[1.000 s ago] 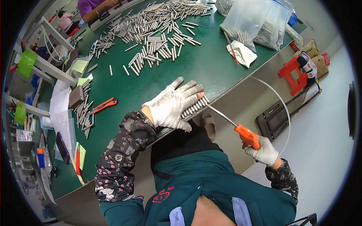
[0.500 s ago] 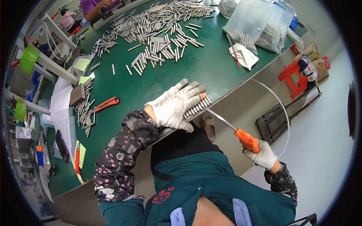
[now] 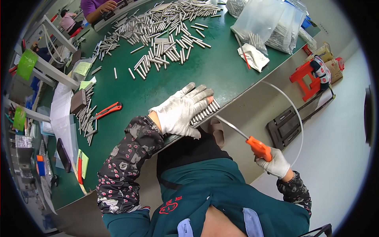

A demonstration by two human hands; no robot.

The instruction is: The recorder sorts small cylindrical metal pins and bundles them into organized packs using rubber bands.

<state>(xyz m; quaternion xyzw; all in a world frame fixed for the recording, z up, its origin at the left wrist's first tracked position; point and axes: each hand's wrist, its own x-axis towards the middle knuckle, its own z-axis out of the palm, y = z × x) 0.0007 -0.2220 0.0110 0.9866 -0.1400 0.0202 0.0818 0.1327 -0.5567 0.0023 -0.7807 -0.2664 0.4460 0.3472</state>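
While the left hand (image 3: pixel 182 108) is covering metal pins (image 3: pixel 207 111), the right hand (image 3: pixel 278 163) is holding an orange air gun (image 3: pixel 259 148)

Mid-frame, the left is lying slightly spread over them; lower right, the other is wrapping around the gun's handle

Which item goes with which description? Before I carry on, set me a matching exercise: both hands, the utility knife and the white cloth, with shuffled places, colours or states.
Column one
1. Left hand
2. Right hand
3. Utility knife
4. White cloth

Column two
A. Next to the clear bags
B. Spread over a row of metal pins
C. Red, to the left of the gloved hands
D. Gripping an orange-handled tool

Right pairs: 1-B, 2-D, 3-C, 4-A.
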